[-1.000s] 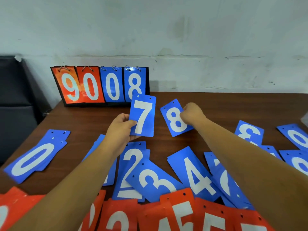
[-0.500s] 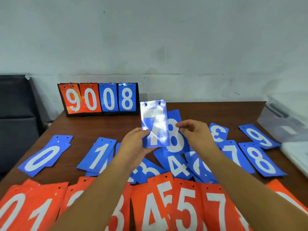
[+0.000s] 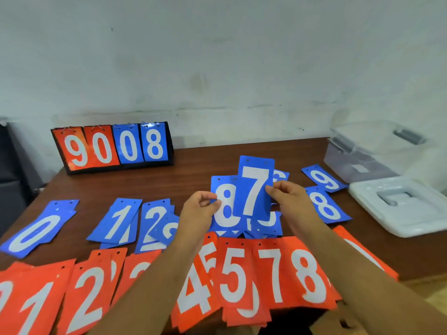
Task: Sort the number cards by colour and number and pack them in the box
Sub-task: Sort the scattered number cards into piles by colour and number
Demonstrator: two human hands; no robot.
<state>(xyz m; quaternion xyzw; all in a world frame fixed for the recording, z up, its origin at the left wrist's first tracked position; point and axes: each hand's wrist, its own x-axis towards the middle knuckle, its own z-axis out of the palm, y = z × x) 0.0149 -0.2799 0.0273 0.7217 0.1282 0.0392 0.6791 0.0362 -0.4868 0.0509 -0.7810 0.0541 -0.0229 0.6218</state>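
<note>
Over desk (image 3: 205, 163), just swapped: now pinching blue 7 (image 3: 255, 189) with right hand (image 3: 287, 199), blue 8 (image 3: 226, 210) with left hand (image 3: 198, 211); still sorting, packing later.

Scoreboard (image 3: 111, 147) 9008; 7 card (image 3: 255, 187), 8 card (image 3: 226, 210)

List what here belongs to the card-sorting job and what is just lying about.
In the job: blue 7 card, pinched by the right hand; blue 8 card, pinched by the left hand; loose blue cards; red cards; clear box; white lid.

Lying about: flip scoreboard reading 9008 by the wall; dark seat at far left.
</note>
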